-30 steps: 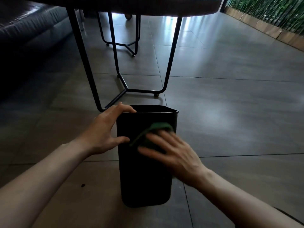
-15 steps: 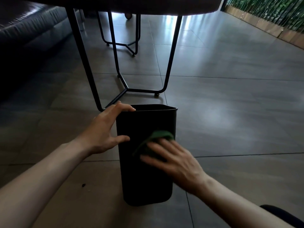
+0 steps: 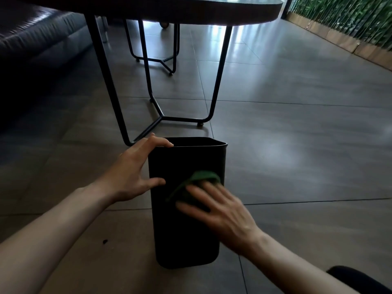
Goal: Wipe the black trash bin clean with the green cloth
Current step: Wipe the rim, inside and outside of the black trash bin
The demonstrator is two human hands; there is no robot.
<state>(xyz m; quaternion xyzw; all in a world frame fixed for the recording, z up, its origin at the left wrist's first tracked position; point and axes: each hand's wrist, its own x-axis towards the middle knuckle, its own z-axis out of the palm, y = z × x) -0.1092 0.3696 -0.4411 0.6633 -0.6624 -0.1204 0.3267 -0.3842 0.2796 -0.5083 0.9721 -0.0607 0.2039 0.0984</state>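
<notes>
Sliding lower down the near wall of the black trash bin (image 3: 184,225), our right hand (image 3: 220,211) has carried the green cloth (image 3: 200,181) a little downward since a second ago. Its fingers (image 3: 203,192) lie straight and spread, pressing flat on the cloth, which pokes out beyond the fingertips toward the bin's right edge. Our left hand (image 3: 131,170) keeps its grip on the bin's upper left corner, fingers curled over the rim, thumb against the near wall. We see the bin upright on grey floor tiles (image 3: 297,155), just before a dark table's (image 3: 191,9) metal legs (image 3: 157,115).
</notes>
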